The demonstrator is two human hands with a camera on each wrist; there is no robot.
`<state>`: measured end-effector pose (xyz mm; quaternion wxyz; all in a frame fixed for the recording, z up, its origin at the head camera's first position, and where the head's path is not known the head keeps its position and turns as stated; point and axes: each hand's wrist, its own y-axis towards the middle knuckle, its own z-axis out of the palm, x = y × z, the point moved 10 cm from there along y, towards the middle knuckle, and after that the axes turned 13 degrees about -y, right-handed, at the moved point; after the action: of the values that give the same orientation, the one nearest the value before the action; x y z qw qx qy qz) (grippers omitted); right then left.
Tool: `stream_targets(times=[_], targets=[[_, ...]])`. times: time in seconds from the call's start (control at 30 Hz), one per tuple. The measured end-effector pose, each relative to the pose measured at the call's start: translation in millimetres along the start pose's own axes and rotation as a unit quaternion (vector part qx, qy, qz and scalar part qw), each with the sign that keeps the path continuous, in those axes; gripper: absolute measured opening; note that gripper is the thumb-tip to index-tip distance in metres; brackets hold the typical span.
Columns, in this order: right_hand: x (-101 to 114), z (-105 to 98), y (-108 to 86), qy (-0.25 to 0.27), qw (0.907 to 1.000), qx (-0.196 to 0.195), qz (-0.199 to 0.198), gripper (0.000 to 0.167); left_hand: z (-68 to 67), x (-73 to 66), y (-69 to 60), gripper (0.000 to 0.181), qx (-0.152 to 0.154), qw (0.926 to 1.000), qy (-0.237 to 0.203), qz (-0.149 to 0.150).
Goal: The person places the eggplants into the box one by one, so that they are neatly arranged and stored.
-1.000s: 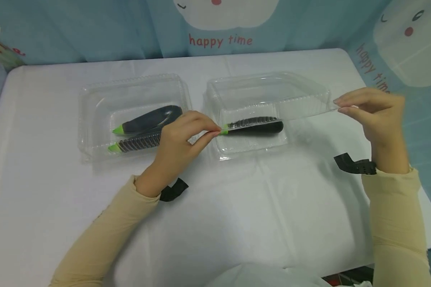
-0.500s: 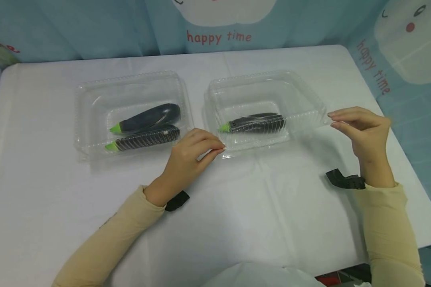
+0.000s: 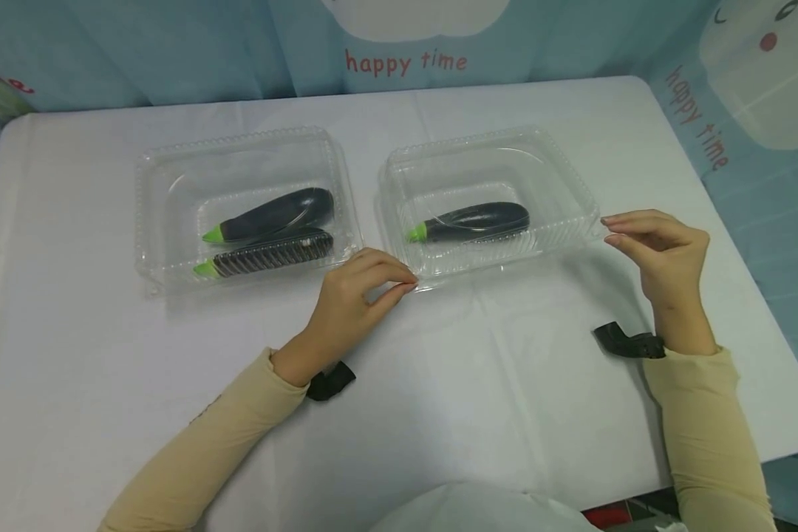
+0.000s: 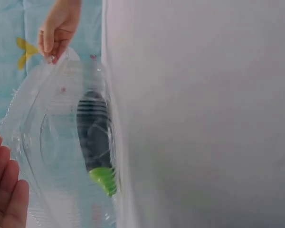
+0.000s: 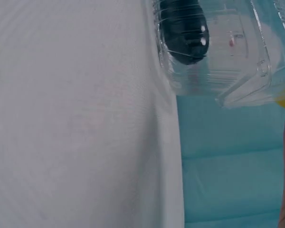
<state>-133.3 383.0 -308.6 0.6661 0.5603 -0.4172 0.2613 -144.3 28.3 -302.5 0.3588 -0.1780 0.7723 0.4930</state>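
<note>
In the head view, a clear plastic clamshell box (image 3: 545, 159) on the right holds one dark eggplant (image 3: 482, 222) with a green tip. Thumb and fingers of my left hand (image 3: 362, 292) pinch the lid's near left corner. At the near right corner, my right hand (image 3: 665, 251) pinches the lid's edge. The lid (image 4: 35, 123) looks tilted over the box in the left wrist view, partly raised on the right. Through the plastic the eggplant (image 5: 185, 33) also shows in the right wrist view, where only a finger edge of the right hand is visible.
A second clear plastic box (image 3: 166, 199) stands to the left, holding two eggplants (image 3: 273, 251) with green tips. White cloth covers the table (image 3: 465, 399). A blue curtain (image 3: 206, 52) with printed faces hangs behind and at the right.
Both hands have moved down toward the near side, bringing the lid's front edge lower over the right box. My right hand has also shifted left. The left box stays put.
</note>
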Motion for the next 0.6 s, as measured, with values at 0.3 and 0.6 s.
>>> stream_targets(times=[0.3, 0.6], targets=[[-5, 3, -0.9, 0.007, 0.9999, 0.013, 0.008, 0.015, -2.7, 19.7, -6.8, 0.012, -0.030, 0.9949, -0.057, -0.078], [-9, 4, -4.1, -0.024, 0.9991, 0.033, 0.013, 0.013, 1.9, 16.7, -0.9, 0.011, -0.022, 0.9976, -0.036, -0.054]])
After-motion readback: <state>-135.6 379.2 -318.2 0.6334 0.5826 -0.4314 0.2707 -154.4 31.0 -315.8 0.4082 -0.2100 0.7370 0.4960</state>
